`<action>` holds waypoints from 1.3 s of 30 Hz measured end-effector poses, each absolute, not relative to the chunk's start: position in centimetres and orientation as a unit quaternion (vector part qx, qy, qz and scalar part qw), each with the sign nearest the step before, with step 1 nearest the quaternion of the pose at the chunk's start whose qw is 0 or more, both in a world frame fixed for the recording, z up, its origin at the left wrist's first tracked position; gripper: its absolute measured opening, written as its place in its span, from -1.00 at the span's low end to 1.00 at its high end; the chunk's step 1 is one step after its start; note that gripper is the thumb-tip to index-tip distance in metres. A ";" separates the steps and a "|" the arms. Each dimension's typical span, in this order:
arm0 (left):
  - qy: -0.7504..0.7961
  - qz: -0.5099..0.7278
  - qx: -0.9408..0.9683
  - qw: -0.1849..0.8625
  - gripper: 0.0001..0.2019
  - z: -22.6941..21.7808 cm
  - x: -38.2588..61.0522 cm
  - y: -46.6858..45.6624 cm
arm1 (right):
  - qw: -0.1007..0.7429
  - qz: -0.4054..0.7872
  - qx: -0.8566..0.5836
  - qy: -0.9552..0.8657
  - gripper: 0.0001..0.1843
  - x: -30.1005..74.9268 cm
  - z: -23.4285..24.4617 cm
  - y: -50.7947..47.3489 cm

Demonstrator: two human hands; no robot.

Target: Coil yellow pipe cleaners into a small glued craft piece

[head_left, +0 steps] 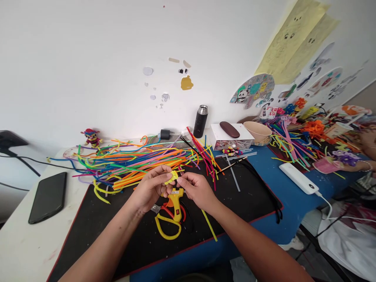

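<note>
Both hands meet above a black mat. My left hand pinches a small yellow pipe-cleaner piece between thumb and fingers. My right hand grips the other end of the same piece with closed fingers. Directly below the hands lie a yellow glue gun and yellow-handled scissors. A large heap of coloured pipe cleaners spreads just beyond the hands.
A dark phone lies at the left. At the back stand a black flask, a white box and a beige bowl. A white power bank and more pipe cleaners lie right, near another person's hand.
</note>
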State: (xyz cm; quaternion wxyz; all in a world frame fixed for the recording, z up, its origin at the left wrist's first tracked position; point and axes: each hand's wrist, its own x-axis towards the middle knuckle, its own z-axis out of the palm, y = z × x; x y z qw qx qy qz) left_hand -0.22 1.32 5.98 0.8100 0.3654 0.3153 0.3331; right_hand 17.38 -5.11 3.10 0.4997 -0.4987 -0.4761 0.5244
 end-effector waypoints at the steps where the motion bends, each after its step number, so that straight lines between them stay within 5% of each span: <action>1: 0.315 0.331 0.367 0.810 -0.61 6.0 -0.2 1.3 | 0.500 0.528 -0.497 -0.473 -0.48 17.4 3.1 -5.1; 39: 0.298 0.278 0.409 0.817 -0.57 5.8 0.4 0.3 | 0.548 0.563 -0.457 -0.417 -0.52 17.6 3.0 -5.0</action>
